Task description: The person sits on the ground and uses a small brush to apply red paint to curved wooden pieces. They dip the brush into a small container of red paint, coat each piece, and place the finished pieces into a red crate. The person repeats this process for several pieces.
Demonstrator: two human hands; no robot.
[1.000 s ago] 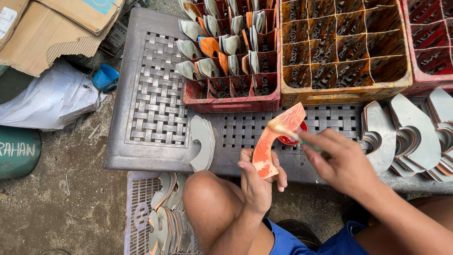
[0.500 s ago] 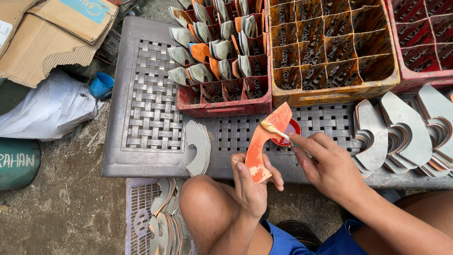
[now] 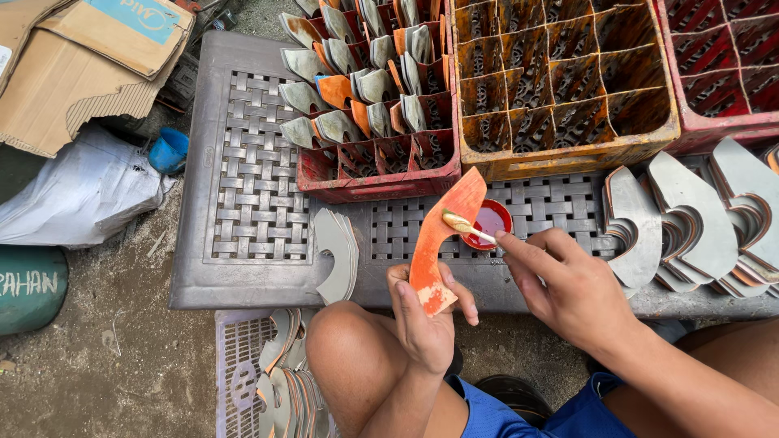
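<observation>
1. The left hand (image 3: 422, 320) is closed around the lower end of a curved orange cut-out (image 3: 438, 239), held upright over the knee.
2. The right hand (image 3: 568, 288) pinches a small brush (image 3: 464, 225), bristles touching the cut-out.
3. Just behind sits a red dish (image 3: 492, 219) on the grey table (image 3: 251, 211).

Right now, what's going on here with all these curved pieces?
A seated person's left hand holds an orange curved piece upright, while the right hand brushes its top end with a small brush. A red cap of glue sits just behind on the grey plastic table. Grey pieces lie stacked to the right, and a red crate holds more pieces.
</observation>
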